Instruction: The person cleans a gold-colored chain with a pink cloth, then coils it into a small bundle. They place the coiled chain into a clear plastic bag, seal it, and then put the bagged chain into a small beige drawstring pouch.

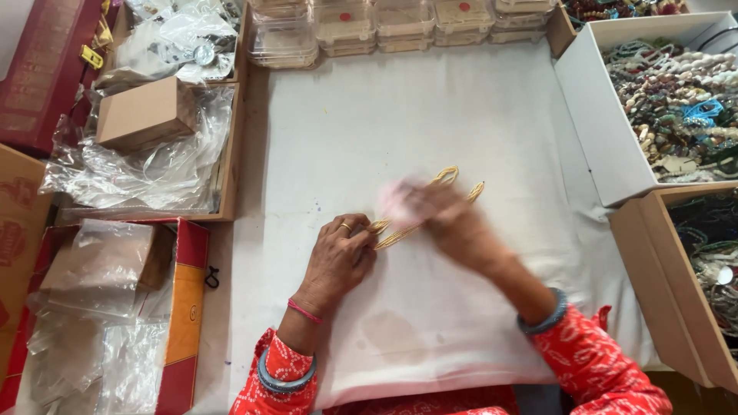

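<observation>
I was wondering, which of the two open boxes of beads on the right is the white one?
It is the white box farther from the person, at the upper right, filled with mixed pale and coloured beads. The nearer brown cardboard box below it holds darker strands.

Red patterned sleeves (592, 361), grey bangles (543, 317)

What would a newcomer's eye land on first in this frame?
Probably the two hands at the middle of the white cloth: the left hand pins one end of a bundle of gold bead strands, while the right hand is a blur over them. Next, the white box at the upper right, heaped with mixed beads, and the crumpled clear plastic bags on the left.
</observation>
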